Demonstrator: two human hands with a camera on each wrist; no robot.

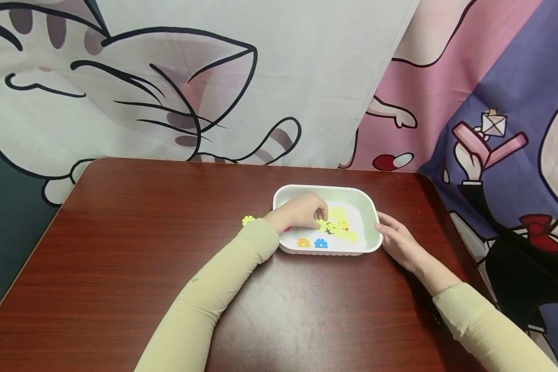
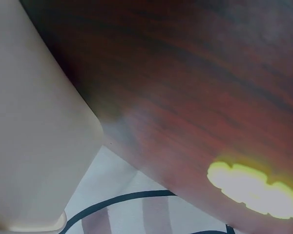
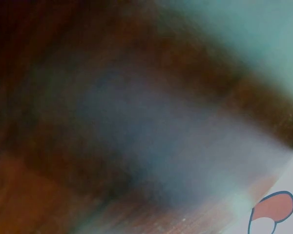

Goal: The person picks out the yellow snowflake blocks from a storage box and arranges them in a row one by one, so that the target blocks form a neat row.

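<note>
A white tray (image 1: 365,248) stands on the table and holds several notched plastic discs. My left hand (image 1: 302,211) reaches over its left side, fingers curled down and fingertips right at the pile of yellow discs (image 1: 338,228); I cannot tell whether a disc is pinched there. Near the tray's front wall are an orange disc (image 1: 303,242) and a blue disc (image 1: 321,243). A bit of pink shows beside the left wrist. At the right end, my right hand (image 1: 400,243) holds the tray's rim, thumb at the edge and fingers along the outside.
One yellow disc (image 1: 248,220) lies on the brown table (image 1: 135,248), left of the tray; the left wrist view shows it bright and overexposed. Behind the table hangs a printed cartoon curtain (image 1: 335,77). The right wrist view is mostly blurred.
</note>
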